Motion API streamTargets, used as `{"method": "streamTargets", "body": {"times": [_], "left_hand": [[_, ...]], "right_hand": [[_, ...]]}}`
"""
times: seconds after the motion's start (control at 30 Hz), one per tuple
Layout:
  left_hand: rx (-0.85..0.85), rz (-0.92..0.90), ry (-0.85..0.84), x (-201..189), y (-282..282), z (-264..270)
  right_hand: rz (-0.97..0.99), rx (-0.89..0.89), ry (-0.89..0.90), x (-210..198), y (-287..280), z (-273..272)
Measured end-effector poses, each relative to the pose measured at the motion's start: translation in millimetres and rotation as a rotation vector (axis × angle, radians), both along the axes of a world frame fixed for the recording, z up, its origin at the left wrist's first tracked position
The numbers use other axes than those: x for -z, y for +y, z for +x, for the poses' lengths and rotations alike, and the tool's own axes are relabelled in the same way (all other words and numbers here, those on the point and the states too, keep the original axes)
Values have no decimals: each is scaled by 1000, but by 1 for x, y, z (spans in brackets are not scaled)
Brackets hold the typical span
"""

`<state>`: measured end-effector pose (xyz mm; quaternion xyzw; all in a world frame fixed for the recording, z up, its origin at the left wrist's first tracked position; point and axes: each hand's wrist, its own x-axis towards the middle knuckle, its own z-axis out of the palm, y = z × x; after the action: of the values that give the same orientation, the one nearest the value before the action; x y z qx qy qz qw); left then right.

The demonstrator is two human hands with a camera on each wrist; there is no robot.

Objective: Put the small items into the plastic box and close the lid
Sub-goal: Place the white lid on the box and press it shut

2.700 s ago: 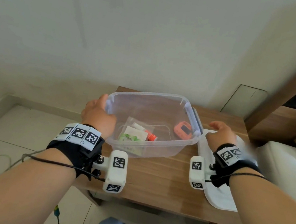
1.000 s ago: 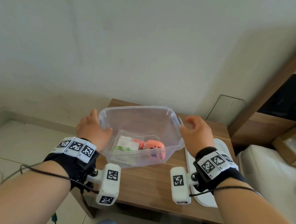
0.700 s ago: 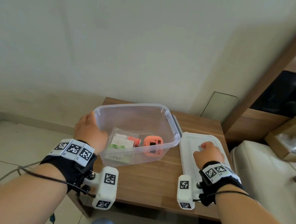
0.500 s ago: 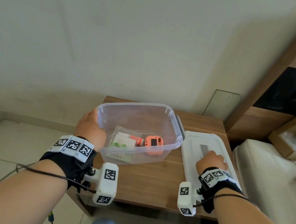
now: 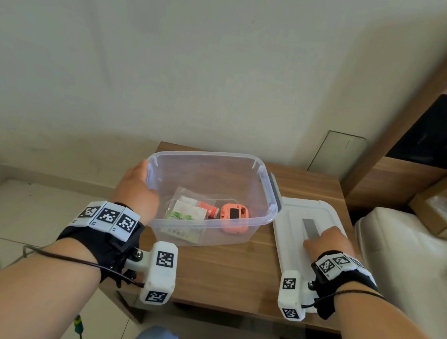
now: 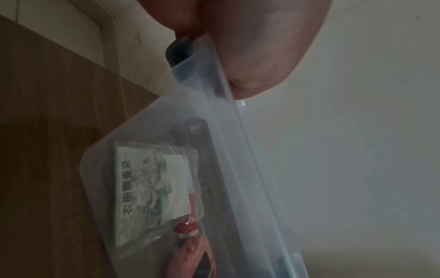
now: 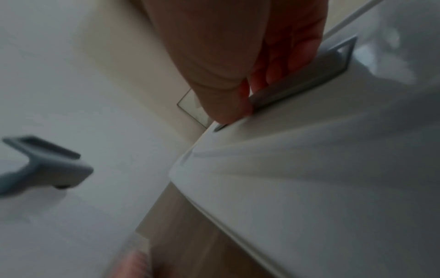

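The left hand (image 5: pixel 138 188) grasps the left rim of the clear plastic box with no lid on (image 5: pixel 262 175). In the left wrist view the thumb lies on top of the rim and a finger curls under it, by a dark grey clip.

The box stands on the small brown wooden table (image 5: pixel 229 274), near its back left corner. Inside the box lies a see-through bag holding a white and green paper packet (image 5: pixel 185 213). The left wrist view shows Chinese writing on the packet, 衣櫥飄香袋, as far as I can read it. Next to the packet is a small red and white thing (image 5: pixel 209 209) that I cannot make out. To its right sits a small orange gadget with a dark screen (image 5: pixel 233 218).

To the right of the box, the flat white plastic lid (image 5: pixel 296 218) lies along the right edge of the table. The right hand (image 5: pixel 327 241) rests on the lid, its fingers bent down around the grey handle strip (image 5: pixel 309 228) in the middle, holding it.
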<state>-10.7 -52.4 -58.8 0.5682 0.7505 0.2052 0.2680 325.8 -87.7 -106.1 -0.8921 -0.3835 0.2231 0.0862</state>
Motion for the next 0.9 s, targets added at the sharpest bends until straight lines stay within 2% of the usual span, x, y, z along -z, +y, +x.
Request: {"method": "streamTargets", "body": {"times": [0.23,0.33,0.47,0.67,0.77,0.9], "left_hand": [[20,13,-6,-5,-3,1],[33,4,-12,-7,-1,-1],[56,-46,-84,-9,0,-7],[72,14,-158,-12,-4,-16],[-8,87,-234,-15,-9,-19],[-65,30,-271,-13,-11,-25]], "right_hand": [[305,87,132,-36,2,11],[412,-25,174,-57,6,7],[506,-279,185,-84,11,-21],[350,-716,13,-111,30,-79],[276,-859,-98,-119,35,-105],[204,-982,-177,-121,38,-136]]}}
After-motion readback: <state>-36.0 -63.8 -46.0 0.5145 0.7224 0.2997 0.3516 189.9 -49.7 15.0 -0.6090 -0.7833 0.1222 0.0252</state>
